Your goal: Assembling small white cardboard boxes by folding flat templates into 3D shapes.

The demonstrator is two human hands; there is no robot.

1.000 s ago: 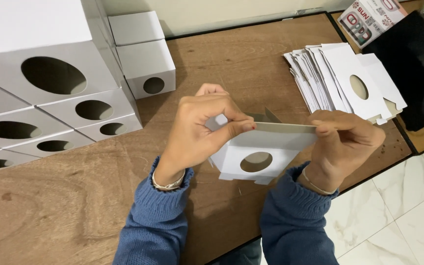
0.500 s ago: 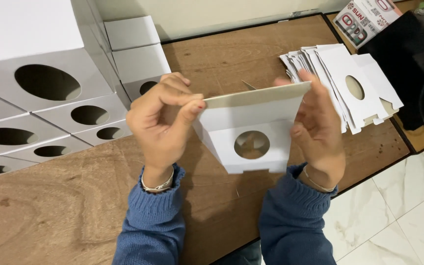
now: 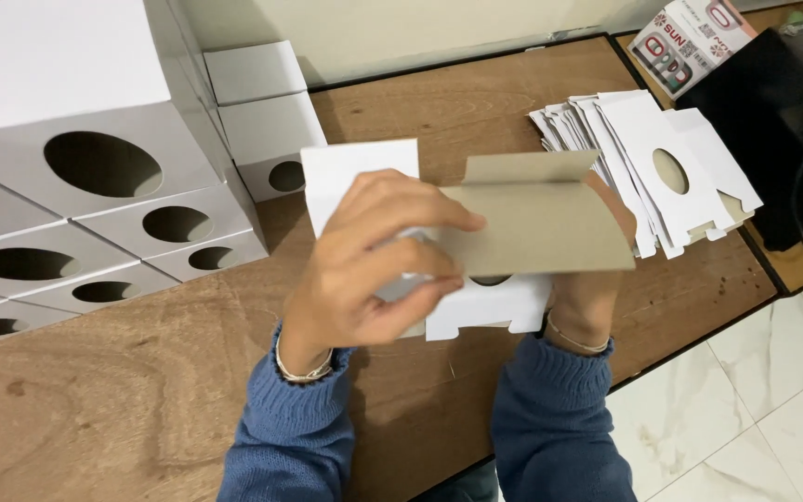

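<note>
From the head view, the left hand (image 3: 364, 265) and right hand (image 3: 587, 297) both clamp a half-folded cardboard box blank (image 3: 522, 228), held between them above the desk (image 3: 141, 400), its grey flap covering the right hand.

Right hand (image 3: 587, 297) mostly hidden behind the grey-brown cardboard flap (image 3: 541, 223) of the half-folded white carton blank (image 3: 485, 302); its fingers can't be seen, only wrist and palm edge below the flap. Round hole in the blank almost fully covered, just a dark sliver under the left hand (image 3: 364, 260) fingers (image 3: 420, 218). Both blue knit sleeves (image 3: 299, 437) cut off at the bottom edge. Stack of folded white boxes with round holes (image 3: 95, 186) left of the fingers cut by the left and top edges. Black device (image 3: 773, 121) far right of the fingers cut by the edge, kind unclear. Wooden table (image 3: 123, 390) cut at left.
</note>
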